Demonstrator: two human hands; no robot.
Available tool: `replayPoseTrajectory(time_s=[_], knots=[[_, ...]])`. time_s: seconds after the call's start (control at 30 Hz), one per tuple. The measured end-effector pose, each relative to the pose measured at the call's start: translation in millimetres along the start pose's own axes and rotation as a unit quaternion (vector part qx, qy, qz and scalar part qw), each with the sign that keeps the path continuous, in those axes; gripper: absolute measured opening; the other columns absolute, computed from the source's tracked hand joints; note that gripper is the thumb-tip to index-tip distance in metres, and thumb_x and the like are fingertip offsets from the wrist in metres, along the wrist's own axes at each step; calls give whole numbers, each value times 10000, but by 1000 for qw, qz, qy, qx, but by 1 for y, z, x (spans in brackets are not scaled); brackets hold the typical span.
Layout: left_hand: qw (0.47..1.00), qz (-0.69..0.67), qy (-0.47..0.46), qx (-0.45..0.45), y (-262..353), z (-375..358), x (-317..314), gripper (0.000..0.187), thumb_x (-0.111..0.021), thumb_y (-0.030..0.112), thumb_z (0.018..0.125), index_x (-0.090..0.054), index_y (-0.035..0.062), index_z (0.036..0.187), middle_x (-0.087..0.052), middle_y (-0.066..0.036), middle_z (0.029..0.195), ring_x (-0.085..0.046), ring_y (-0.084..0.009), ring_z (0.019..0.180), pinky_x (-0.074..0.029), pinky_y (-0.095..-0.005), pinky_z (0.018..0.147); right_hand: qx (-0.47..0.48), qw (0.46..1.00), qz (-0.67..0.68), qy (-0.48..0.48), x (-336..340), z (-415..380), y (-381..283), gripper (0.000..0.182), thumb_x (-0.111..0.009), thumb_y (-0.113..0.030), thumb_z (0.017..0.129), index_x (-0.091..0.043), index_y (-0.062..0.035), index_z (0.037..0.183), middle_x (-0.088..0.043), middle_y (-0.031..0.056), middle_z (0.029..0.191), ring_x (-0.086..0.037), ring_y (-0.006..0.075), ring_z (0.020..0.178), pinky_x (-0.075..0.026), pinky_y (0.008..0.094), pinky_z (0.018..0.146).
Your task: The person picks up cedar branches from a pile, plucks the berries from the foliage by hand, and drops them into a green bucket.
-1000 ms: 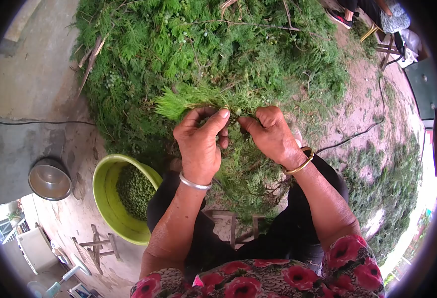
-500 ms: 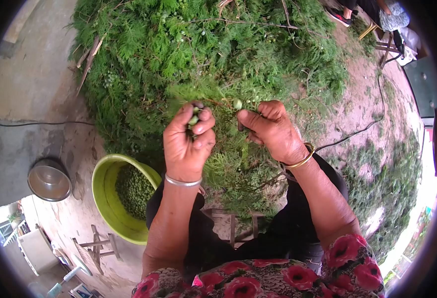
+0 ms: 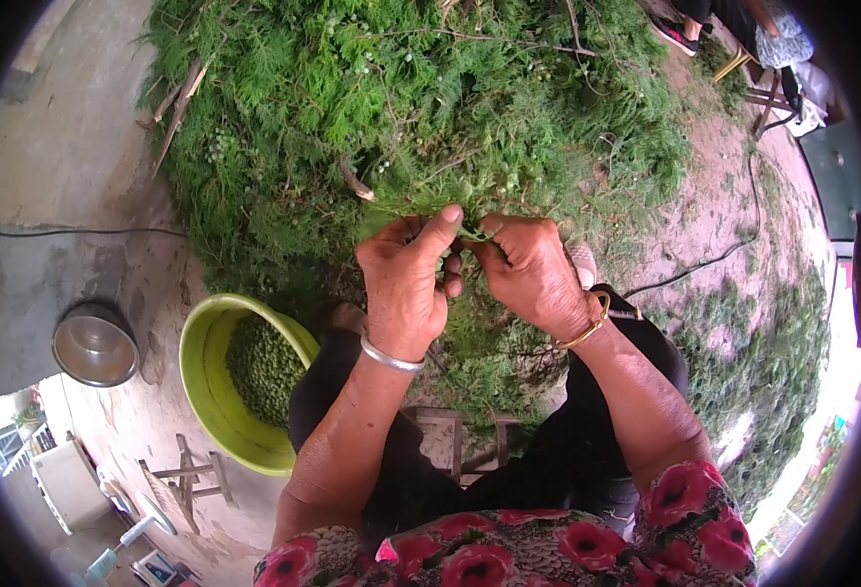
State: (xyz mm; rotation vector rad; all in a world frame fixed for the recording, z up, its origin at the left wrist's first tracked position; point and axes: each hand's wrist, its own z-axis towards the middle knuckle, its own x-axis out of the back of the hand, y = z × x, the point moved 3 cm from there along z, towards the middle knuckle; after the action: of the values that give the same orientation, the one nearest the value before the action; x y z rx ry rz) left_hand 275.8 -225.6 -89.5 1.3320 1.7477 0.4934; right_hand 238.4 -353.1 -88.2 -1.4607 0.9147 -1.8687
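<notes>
My left hand (image 3: pixel 406 284), with a silver bangle at the wrist, is closed with its fingers curled and thumb raised. My right hand (image 3: pixel 533 269), wearing a gold-coloured bangle, pinches a leafy green sprig (image 3: pixel 469 233). The hands nearly meet at this sprig, and the left fingertips are at its other side. Whatever lies inside the left palm is hidden. Beyond them spreads a big heap of green conifer branches (image 3: pixel 352 98) with small pale cones. Left of my knee stands a yellow-green tub (image 3: pixel 196 362), partly filled with small round green cones (image 3: pixel 266 367).
A metal bowl (image 3: pixel 96 344) rests on the floor at the left. Near it are a small wooden stool (image 3: pixel 191 474) and a dark cable (image 3: pixel 68 233). More cut greenery (image 3: pixel 753 362) covers the ground at right. Another person's shoe (image 3: pixel 675 34) shows at the upper right.
My left hand has moved right and up toward the right hand, hiding the green cones seen in its fingers. The right hand has shifted slightly, and the hands have come together at a sprig.
</notes>
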Motion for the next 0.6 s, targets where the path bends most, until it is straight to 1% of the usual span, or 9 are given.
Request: replayPoseTrajectory(time_s=[0.17, 0.23, 0.27, 0.3, 0.33, 0.4, 0.43, 0.57, 0.6], knots=[[996, -66, -34, 47, -1, 6, 7, 87, -641, 17, 775, -579, -39, 797, -567, -92, 671, -501, -141, 472, -340, -225, 347, 34, 999, -25, 11, 6, 1, -3, 82, -568, -16, 710, -504, 15, 667, -522, 216, 591, -548, 411, 607, -444, 439, 537], [992, -82, -61, 67, 3, 6, 12, 65, -614, 0, 774, -577, -49, 794, -570, -109, 678, -504, -144, 466, -345, -223, 335, -40, 999, -25, -5, 10, 4, 1, 80, -563, -2, 714, -504, 15, 662, -512, 224, 591, -545, 419, 626, -438, 445, 531], [986, -69, -110, 104, 3, 5, 13, 64, -599, -4, 768, -573, -57, 794, -579, -130, 700, -513, -150, 476, -362, -224, 334, -32, 999, 21, 17, 9, 5, 7, 144, -598, -19, 739, -495, 20, 645, -482, 217, 560, -529, 373, 529, -417, 416, 495], [976, -56, -158, 139, 5, 4, 14, 67, -584, -8, 763, -569, -64, 795, -588, -150, 721, -523, -156, 486, -379, -225, 334, -32, 999, 20, 18, 10, 7, 10, 144, -598, -19, 739, -495, 20, 645, -482, 217, 560, -529, 373, 529, -417, 416, 495], [952, -74, -253, 158, 12, 0, 13, 93, -562, -12, 747, -570, -79, 811, -597, -185, 733, -528, -161, 480, -401, -222, 335, -52, 998, 19, 41, 14, 10, 15, 196, -621, -43, 751, -481, 24, 632, -460, 205, 543, -479, 324, 485, -396, 399, 476], [948, -76, -285, 117, 26, -9, 20, 104, -557, -15, 741, -572, -79, 822, -591, -191, 735, -529, -164, 491, -403, -219, 341, -80, 995, -8, 64, 24, 14, 22, 339, -672, -118, 780, -429, 28, 593, -395, 164, 502, -329, 213, 448, -339, 367, 440], [944, -78, -312, 74, 34, -13, 26, 117, -552, -18, 734, -574, -79, 832, -585, -197, 737, -530, -167, 502, -406, -217, 347, -76, 995, -11, 68, 28, 15, 20, 339, -672, -118, 780, -429, 28, 593, -395, 164, 502, -329, 213, 448, -339, 367, 440], [967, -224, -118, -18, 77, -18, 105, 157, -544, 10, 772, -575, -56, 911, -561, -175, 738, -544, -179, 613, -474, -232, 459, -62, 995, 21, 79, 32, 11, 14, 350, -667, -116, 780, -408, 21, 588, -380, 165, 497, -334, 252, 448, -337, 384, 437], [979, -193, -45, -47, 85, -20, 142, 157, -546, 25, 787, -579, -41, 926, -569, -175, 768, -544, -178, 624, -481, -241, 472, -57, 995, 19, 83, 31, 11, 12, 342, -663, -112, 780, -411, 21, 590, -386, 172, 497, -360, 274, 441, -344, 389, 440]])
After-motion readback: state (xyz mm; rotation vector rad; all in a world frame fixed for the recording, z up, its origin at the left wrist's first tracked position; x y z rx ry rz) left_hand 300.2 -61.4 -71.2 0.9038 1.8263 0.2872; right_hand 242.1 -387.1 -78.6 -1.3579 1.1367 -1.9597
